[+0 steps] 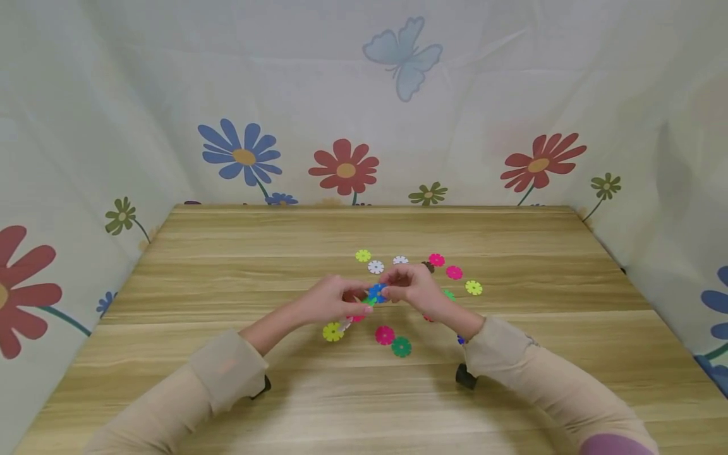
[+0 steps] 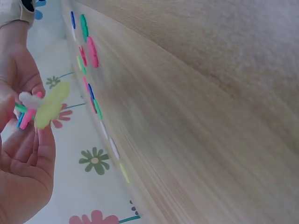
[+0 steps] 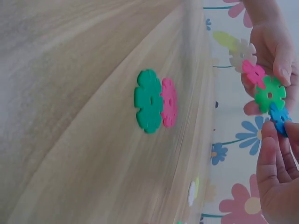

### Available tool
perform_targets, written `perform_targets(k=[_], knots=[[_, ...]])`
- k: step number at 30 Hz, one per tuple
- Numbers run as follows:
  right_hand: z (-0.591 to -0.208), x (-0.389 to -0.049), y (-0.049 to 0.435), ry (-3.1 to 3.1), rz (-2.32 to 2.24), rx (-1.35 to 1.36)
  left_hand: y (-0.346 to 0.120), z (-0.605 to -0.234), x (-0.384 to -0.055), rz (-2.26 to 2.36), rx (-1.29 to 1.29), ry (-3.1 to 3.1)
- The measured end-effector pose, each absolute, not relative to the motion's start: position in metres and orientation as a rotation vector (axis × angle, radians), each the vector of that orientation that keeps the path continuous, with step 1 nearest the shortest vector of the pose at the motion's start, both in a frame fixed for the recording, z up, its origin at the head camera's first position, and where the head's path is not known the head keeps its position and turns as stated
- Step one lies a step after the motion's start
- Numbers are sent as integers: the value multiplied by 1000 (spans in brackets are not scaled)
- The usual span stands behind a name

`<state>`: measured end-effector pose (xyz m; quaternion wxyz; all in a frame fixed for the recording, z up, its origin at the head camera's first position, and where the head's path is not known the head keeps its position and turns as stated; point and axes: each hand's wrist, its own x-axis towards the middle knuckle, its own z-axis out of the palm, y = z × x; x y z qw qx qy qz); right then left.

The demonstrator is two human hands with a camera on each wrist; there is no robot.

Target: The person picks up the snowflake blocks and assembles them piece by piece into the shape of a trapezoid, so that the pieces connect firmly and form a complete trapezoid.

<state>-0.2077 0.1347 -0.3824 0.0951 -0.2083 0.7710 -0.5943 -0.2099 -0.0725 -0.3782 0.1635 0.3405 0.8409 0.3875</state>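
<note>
Both hands hold a chain of notched plastic flower discs above the table. My left hand (image 1: 327, 300) grips its middle, thumb by the green disc (image 3: 271, 94) and the pink disc (image 3: 253, 72). Beyond them, a white disc (image 3: 242, 55) and a yellow disc (image 1: 332, 332) make up the chain's left end. Between the thumb and fingers of my right hand (image 1: 418, 291) is a blue disc (image 1: 377, 292) at the other end, overlapping the green one's edge. In the left wrist view the yellow disc covers part of the chain.
On the wooden table (image 1: 227, 253) lie loose discs: a pink one (image 1: 384, 335) beside a dark green one (image 1: 401, 347) in front, and several more behind the hands, among them a yellow (image 1: 474, 287) and a white one (image 1: 375, 266). A flower-printed curtain (image 1: 307, 82) surrounds the table.
</note>
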Motion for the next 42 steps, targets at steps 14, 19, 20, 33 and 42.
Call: perform_targets(k=[14,19,20,33,42], knots=[[-384,-215,183,2275,-1628,-450,-79,-380,-212,1092,910,2414],[-390,-220,206,2304,-1485,-470,-82,-383,-214,1088,902,2432],[-391,-221,211,2313,-1455,-464,-83,-383,-215,1088,903,2431],[-406,-231,256,2400,-1216,-487,-87,-387,-217,1079,954,2429],[-410,-226,274,2354,-1056,-544,-88,-386,-215,1076,946,2411]])
